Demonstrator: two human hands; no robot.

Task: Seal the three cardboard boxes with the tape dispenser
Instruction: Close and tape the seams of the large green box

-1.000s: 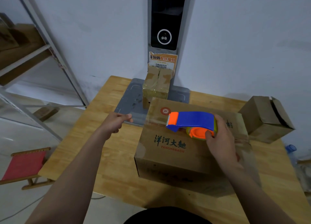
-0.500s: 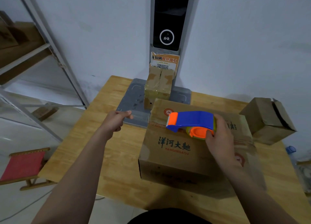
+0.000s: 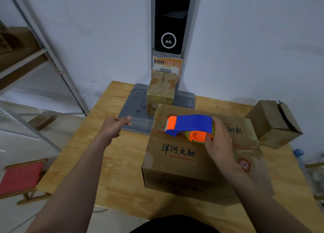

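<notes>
Wooden table (image 3: 122, 162) filled the lower frame, with a white wall behind and a grey base plate (image 3: 136, 101) under a dark scanner tower (image 3: 168, 22) at upper centre. And the big printed box (image 3: 175, 162) sat at centre, flaps down!

The tape dispenser (image 3: 190, 125), blue with an orange nose, hovered over that box's top near its far left corner. The right hand (image 3: 219, 141) was wrapped round its rear, thumb on the orange hub.

The left hand (image 3: 114, 127) was out at centre left, fingers curled and thumb to forefinger. It seemed to pinch the end of a faint clear tape strip (image 3: 142, 124) running towards the nose, though the strip was hard to make out.

A small, heavily taped box (image 3: 161, 90) stood on the base plate. A third box (image 3: 270, 122) lay tipped at the right, one flap ajar.

By my reading, the dispenser was light, rigid plastic, best held at the hub end, well away from the toothed blade at the nose. The tape looked thin and sticky, likely to fold on itself if it went slack. The cardboard looked stiff at the edges but probably springy along the centre seam, so that was where to press.
</notes>
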